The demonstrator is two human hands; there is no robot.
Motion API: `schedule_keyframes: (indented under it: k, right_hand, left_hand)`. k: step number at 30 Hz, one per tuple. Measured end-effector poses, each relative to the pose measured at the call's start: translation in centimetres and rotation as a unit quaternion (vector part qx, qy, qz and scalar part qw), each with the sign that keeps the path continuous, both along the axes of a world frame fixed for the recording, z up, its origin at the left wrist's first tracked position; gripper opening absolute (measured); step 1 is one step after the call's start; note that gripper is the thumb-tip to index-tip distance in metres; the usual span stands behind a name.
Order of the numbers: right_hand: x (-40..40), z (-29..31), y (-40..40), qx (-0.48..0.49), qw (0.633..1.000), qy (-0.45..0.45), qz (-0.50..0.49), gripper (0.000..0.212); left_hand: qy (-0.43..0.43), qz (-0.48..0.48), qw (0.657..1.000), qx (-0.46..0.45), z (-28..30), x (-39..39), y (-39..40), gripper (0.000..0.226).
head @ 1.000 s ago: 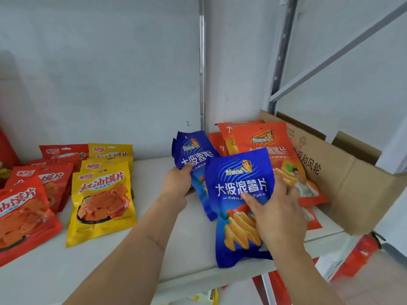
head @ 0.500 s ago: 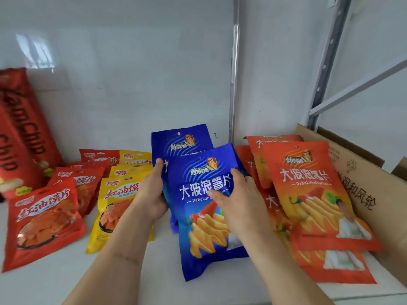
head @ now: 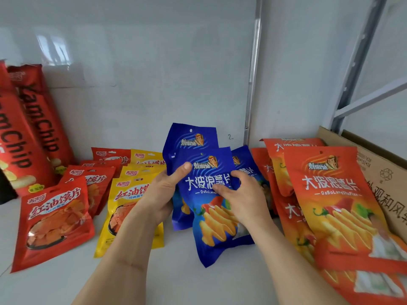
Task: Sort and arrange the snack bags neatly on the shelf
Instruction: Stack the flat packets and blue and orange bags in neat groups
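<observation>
You're squaring the blue bags (head: 211,194): left hand (head: 161,194) grips their left edge, right hand (head: 240,194) pinches the front one. Next, stand them between the yellow bags (head: 130,201) and orange bags (head: 330,194).

Shelf (head: 176,278) layout, left to right: tall YamChip bags (head: 33,133) stand against the back wall at far left; two rows of small pouches (head: 52,221) lean one behind another just right of them. At centre, wave-chip bags (head: 209,194) overlap front to back, with the left hand (head: 163,194) on their left edge and the right hand (head: 244,199) on the front bag's face. Right of these lies an overlapping stack of larger bags (head: 334,205), then a cardboard box (head: 387,179) at far right.
</observation>
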State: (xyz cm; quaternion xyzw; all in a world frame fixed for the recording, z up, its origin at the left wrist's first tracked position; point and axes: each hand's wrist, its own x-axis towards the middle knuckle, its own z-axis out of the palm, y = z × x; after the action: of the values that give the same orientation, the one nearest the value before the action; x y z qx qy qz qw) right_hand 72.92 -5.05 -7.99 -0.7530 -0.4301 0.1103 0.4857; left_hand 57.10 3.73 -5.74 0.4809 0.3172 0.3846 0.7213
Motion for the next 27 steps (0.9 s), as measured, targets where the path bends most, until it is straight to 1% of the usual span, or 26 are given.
schedule_keyframes:
  k: [4,5,7,10,12,15,19,27]
  right_hand:
    - [0.9,-0.5,0.5,0.025,0.999,0.033,-0.01,0.064]
    - [1.3,-0.6,0.5,0.032,0.999,0.021,-0.028,0.062]
    - [2.1,-0.9,0.3,0.012,0.997,-0.039,-0.065,0.054]
    - [2.8,-1.6,0.1,-0.085,0.983,-0.132,-0.097,0.048]
    - [3.0,-1.9,0.2,-0.132,0.975,-0.142,-0.111,0.046]
    - [3.2,-2.1,0.5,-0.173,0.966,-0.139,-0.132,0.051]
    - [3.1,-2.0,0.6,-0.187,0.962,-0.136,-0.148,0.06]
    - [2.7,-1.7,0.3,-0.21,0.954,-0.154,-0.152,0.067]
  left_hand:
    - [0.053,0.065,0.996,0.004,0.0,-0.6,0.9,0.034]
    - [0.061,0.08,0.995,0.009,0.1,-1.0,1.2,0.029]
    - [0.073,0.107,0.991,0.017,0.4,-1.9,1.7,0.023]
    - [0.095,0.119,0.988,0.021,0.6,-2.8,2.1,0.021]
    - [0.105,0.118,0.987,0.019,0.7,-3.2,2.2,0.02]
    - [0.11,0.12,0.987,0.011,0.8,-3.4,2.2,0.024]
    - [0.113,0.122,0.986,0.001,0.7,-3.4,2.3,0.026]
    - [0.107,0.137,0.985,-0.013,0.7,-3.9,2.7,0.033]
